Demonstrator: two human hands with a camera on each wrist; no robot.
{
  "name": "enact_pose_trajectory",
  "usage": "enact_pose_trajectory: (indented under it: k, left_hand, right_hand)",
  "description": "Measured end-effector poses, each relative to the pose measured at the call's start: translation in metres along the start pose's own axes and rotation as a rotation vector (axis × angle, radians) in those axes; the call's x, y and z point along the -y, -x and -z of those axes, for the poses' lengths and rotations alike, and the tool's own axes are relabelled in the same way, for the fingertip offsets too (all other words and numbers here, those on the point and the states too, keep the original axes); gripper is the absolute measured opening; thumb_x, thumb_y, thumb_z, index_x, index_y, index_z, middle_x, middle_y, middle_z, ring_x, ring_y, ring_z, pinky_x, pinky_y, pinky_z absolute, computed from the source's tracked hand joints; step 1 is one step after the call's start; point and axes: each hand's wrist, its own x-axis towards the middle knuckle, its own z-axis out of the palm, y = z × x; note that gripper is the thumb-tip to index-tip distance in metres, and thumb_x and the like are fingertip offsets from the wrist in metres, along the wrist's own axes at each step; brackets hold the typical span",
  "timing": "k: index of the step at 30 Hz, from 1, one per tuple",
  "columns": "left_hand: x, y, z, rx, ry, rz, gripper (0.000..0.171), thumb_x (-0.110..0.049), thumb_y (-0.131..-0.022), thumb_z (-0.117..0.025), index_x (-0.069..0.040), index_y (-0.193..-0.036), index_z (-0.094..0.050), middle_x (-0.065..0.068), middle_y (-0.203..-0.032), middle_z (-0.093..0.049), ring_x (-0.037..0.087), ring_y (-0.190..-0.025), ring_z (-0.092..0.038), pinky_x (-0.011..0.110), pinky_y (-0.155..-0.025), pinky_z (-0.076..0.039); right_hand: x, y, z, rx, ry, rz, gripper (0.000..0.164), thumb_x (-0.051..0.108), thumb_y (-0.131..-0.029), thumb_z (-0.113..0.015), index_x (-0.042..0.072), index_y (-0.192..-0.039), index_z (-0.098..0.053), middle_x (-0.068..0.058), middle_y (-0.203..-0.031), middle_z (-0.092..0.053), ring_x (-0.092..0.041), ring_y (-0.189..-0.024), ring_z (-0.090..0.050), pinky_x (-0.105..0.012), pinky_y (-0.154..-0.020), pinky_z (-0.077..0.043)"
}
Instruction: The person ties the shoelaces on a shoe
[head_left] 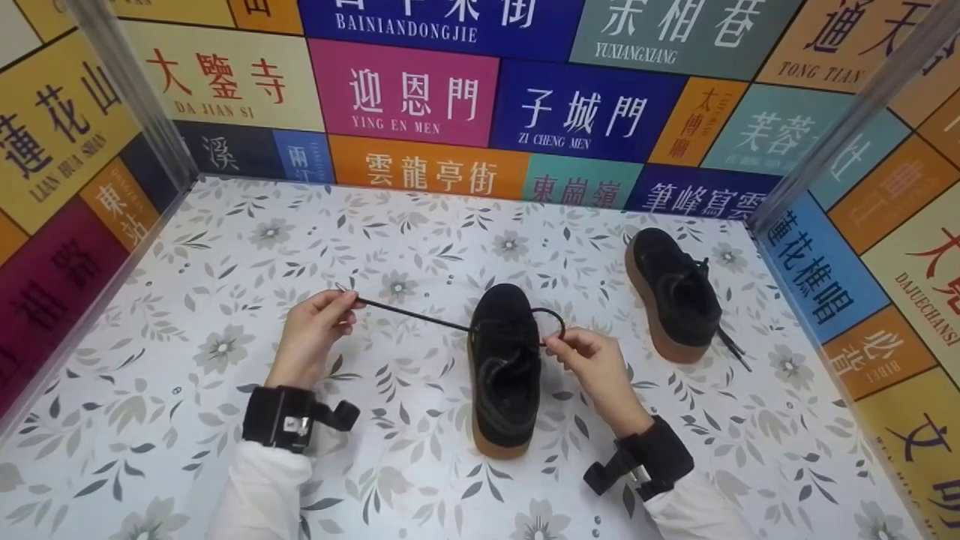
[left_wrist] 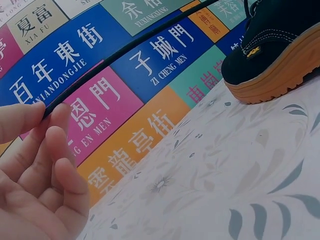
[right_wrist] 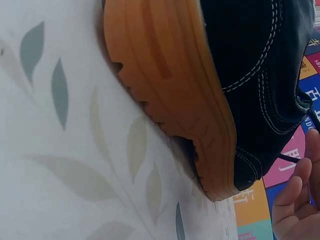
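A black shoe with a brown gum sole stands upright on the floral surface, its toe pointing away from me. To its left, my left hand pinches the end of a black shoelace between thumb and forefinger. That lace runs straight and taut to the shoe's front. On the other side, my right hand pinches the other lace, which bends in a small loop beside the shoe. The right wrist view shows the sole up close, with the right fingers partly cut off by the frame.
A second black shoe stands at the back right, its lace end trailing onto the surface. Colourful panels with Chinese lettering form walls at the back and both sides. Each wrist wears a black strap with a small camera.
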Motion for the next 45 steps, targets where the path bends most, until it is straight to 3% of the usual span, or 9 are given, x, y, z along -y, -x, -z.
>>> enact_pose_trajectory:
  k: [5, 11, 19, 22, 26, 31, 40, 45]
  left_hand:
    - [0.000, 0.001, 0.009, -0.045, -0.077, 0.026, 0.018, -0.022, -0.087, -0.069, -0.005, -0.091, -0.063, -0.002, -0.078, -0.069, 0.008, -0.066, -0.056, 0.019, -0.057, -0.047]
    - [0.000, 0.006, 0.018, -0.112, -0.207, 0.064, 0.028, -0.024, -0.089, -0.067, 0.000, -0.103, -0.063, -0.003, -0.081, -0.069, 0.009, -0.069, -0.057, 0.022, -0.063, -0.050]
    - [0.007, 0.013, 0.031, -0.149, -0.332, 0.096, 0.032, -0.029, -0.090, -0.064, -0.001, -0.106, -0.064, -0.002, -0.085, -0.070, 0.012, -0.073, -0.058, 0.022, -0.065, -0.051]
    - [0.009, 0.014, 0.033, -0.160, -0.377, 0.107, 0.031, -0.030, -0.091, -0.063, -0.002, -0.105, -0.065, 0.002, -0.087, -0.069, 0.012, -0.073, -0.059, 0.021, -0.063, -0.050]
    - [0.008, 0.016, 0.034, -0.168, -0.374, 0.121, 0.029, -0.028, -0.091, -0.063, -0.002, -0.104, -0.064, 0.006, -0.087, -0.067, 0.013, -0.071, -0.059, 0.020, -0.058, -0.049]
    - [0.007, 0.016, 0.036, -0.172, -0.350, 0.124, 0.028, -0.026, -0.091, -0.063, -0.001, -0.103, -0.064, 0.003, -0.086, -0.068, 0.012, -0.069, -0.058, 0.020, -0.057, -0.049]
    - [0.005, 0.018, 0.041, -0.166, -0.331, 0.149, 0.026, -0.022, -0.091, -0.063, 0.001, -0.103, -0.064, 0.003, -0.082, -0.068, 0.006, -0.055, -0.050, 0.018, -0.049, -0.043]
    - [0.007, 0.018, 0.041, -0.165, -0.310, 0.173, 0.028, -0.025, -0.089, -0.065, 0.000, -0.103, -0.064, 0.000, -0.079, -0.067, 0.005, -0.055, -0.049, 0.018, -0.049, -0.042]
  right_hand:
    - [-0.003, 0.001, 0.004, 0.011, 0.038, 0.004, 0.016, 0.009, -0.086, -0.069, -0.007, -0.085, -0.069, -0.007, -0.072, -0.065, -0.010, -0.059, -0.051, -0.018, -0.054, -0.041]
    - [-0.004, 0.003, 0.006, 0.013, 0.121, -0.003, 0.015, 0.014, -0.085, -0.070, -0.001, -0.084, -0.071, 0.003, -0.071, -0.065, -0.016, -0.063, -0.054, -0.019, -0.056, -0.042]
    - [-0.005, 0.004, 0.010, 0.011, 0.100, -0.015, 0.016, 0.012, -0.085, -0.070, -0.003, -0.082, -0.070, -0.009, -0.072, -0.065, -0.022, -0.064, -0.053, -0.019, -0.056, -0.042]
    - [-0.015, 0.002, 0.013, -0.007, 0.096, -0.025, 0.016, 0.014, -0.084, -0.071, -0.002, -0.080, -0.070, -0.014, -0.072, -0.064, -0.017, -0.061, -0.053, -0.019, -0.054, -0.040]
    - [-0.032, -0.002, 0.017, -0.031, 0.108, -0.039, 0.020, 0.021, -0.082, -0.073, 0.002, -0.077, -0.070, -0.009, -0.068, -0.062, -0.008, -0.056, -0.048, -0.018, -0.049, -0.036]
    - [-0.039, 0.000, 0.021, -0.047, 0.125, -0.025, 0.022, 0.026, -0.082, -0.074, 0.005, -0.075, -0.069, -0.003, -0.067, -0.061, -0.011, -0.055, -0.049, -0.019, -0.048, -0.037]
    - [-0.019, 0.014, 0.021, -0.078, 0.090, -0.060, 0.016, 0.011, -0.083, -0.072, -0.004, -0.079, -0.070, -0.021, -0.073, -0.066, -0.010, -0.056, -0.052, -0.018, -0.052, -0.041]
    - [-0.020, 0.014, 0.019, -0.088, 0.083, -0.067, 0.016, 0.010, -0.084, -0.071, -0.006, -0.081, -0.069, -0.015, -0.070, -0.065, -0.014, -0.059, -0.053, -0.018, -0.053, -0.041]
